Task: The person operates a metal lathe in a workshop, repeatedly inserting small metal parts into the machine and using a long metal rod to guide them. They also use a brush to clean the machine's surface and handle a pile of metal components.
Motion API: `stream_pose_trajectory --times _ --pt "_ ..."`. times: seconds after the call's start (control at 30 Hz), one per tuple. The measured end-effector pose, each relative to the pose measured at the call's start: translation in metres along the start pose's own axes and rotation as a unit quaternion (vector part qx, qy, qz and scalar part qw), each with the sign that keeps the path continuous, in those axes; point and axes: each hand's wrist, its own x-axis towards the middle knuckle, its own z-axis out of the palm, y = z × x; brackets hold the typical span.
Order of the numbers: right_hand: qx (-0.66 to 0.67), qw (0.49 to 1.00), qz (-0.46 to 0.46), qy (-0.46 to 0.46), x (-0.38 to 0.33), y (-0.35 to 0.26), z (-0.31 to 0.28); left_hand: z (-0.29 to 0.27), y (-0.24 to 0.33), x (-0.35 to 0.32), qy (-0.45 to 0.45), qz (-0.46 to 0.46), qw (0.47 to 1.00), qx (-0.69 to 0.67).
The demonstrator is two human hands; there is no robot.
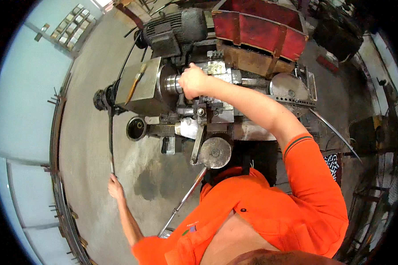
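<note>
My left hand (116, 186), out to the left, is closed round the lower end of a long dark lever (112, 145) with a bright tip. The lever's upper end meets the left side of a lathe-like machine's grey headstock (141, 84). Over the machine's middle, my right hand (193, 81) is curled at the end of the shiny steel spindle (172, 84). Its fingers hide whatever lies between them. A wooden-handled brush (137, 83) rests on top of the headstock. Below the right hand is the toolpost (200, 112) with its bolt.
An electric motor (174, 31) sits behind the headstock. A red box (258, 28) stands at the back right. Round metal handwheels (214, 153) and a long slanting rod (181, 203) project toward me. Bar stock (57, 154) runs along the left wall.
</note>
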Motion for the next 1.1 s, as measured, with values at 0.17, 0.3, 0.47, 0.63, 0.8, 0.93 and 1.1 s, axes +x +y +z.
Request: stream_pose_trajectory --times 0.17,0.3,0.47,0.63,0.8,0.93,1.1 --pt "-0.008 1.000 0.005 -0.021 0.000 0.006 0.001 -0.040 0.133 -0.113 -0.017 0.002 1.000 0.021" --pt "-0.034 0.997 -0.029 0.063 -0.007 0.011 0.009 -0.032 0.102 -0.092 -0.050 0.059 0.996 -0.040" --pt "0.050 0.980 0.078 0.176 -0.062 0.071 -0.062 -0.056 0.107 -0.067 -0.233 0.112 0.963 -0.071" --pt "-0.130 0.903 0.241 0.330 -0.114 0.189 -0.089 -0.011 0.110 -0.025 -0.303 0.077 0.898 -0.309" --pt "-0.011 0.898 0.264 0.351 -0.199 0.185 -0.107 -0.014 0.115 -0.041 -0.288 0.023 0.873 -0.393" --pt "0.022 0.876 0.306 0.371 -0.310 0.166 -0.061 -0.008 0.100 -0.033 -0.313 -0.032 0.872 -0.374" --pt "0.106 0.764 0.542 0.334 -0.498 0.118 0.022 0.015 0.070 -0.003 -0.405 -0.054 0.799 -0.441"
